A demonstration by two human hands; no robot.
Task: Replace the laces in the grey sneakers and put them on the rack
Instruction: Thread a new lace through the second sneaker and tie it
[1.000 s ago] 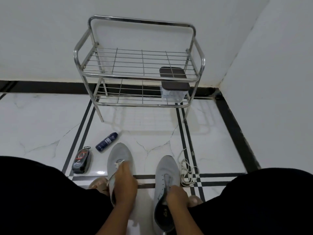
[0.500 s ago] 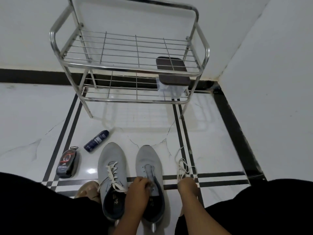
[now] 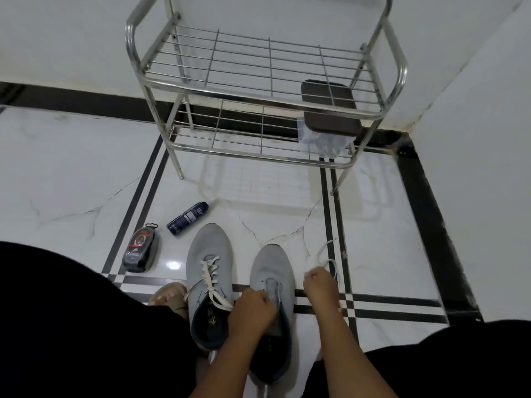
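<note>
Grey sneakers [image 3: 240, 285] side by side (left one laced), left hand [image 3: 250, 311] fingers gripping unlaced tongue, right hand [image 3: 321, 284] fingers pinching loose lace [image 3: 330, 258].

- Metal rack [image 3: 267, 67] stands against the wall, two wire shelves; a dark-lidded clear box [image 3: 330, 116] sits on its lower shelf, right end.
- In front of the rack, two grey sneakers side by side: laced sneaker [image 3: 209, 271] on the left, unlaced sneaker [image 3: 271, 271] on the right.
- Left hand [image 3: 253, 311] grips the unlaced sneaker at its tongue.
- Right hand [image 3: 321, 285], just right of that sneaker, pinches a loose white lace [image 3: 330, 254].
- Left of the laced sneaker lie a blue spray can [image 3: 188, 218] and a shoe-polish sponge [image 3: 139, 248].
</note>
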